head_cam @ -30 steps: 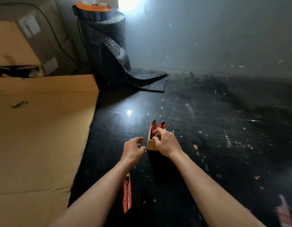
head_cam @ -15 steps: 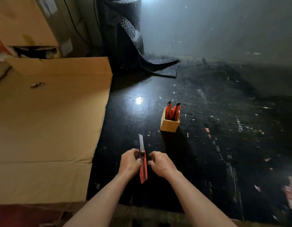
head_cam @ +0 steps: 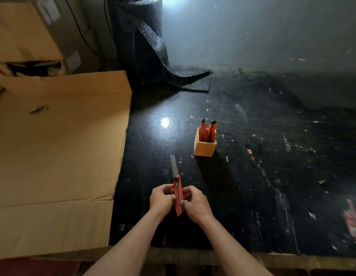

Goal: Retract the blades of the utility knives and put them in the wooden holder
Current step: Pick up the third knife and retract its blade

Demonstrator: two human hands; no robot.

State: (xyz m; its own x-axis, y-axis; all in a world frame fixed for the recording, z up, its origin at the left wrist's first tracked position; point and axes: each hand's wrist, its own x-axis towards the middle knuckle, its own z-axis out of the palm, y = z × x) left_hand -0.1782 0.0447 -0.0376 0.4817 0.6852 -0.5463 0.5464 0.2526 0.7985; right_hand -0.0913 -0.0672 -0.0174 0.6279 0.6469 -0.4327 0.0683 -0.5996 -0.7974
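Observation:
A red utility knife is held upright between both hands above the black tabletop, its steel blade still extended and pointing away from me. My left hand grips its left side and my right hand grips its right side near the lower end. Farther back and to the right stands the small wooden holder, with two red knives standing in it, dark tips up. The holder is about a hand's length beyond the blade tip.
A large flat cardboard sheet covers the table's left side, with boxes stacked behind it. A black roll of bubble wrap stands at the back, its loose end lying on the table. The table's front edge runs near my forearms.
One second ago both hands were at the holder and a knife lay near my left arm. Since then both hands drew back, picked up that knife and now hold it closer together.

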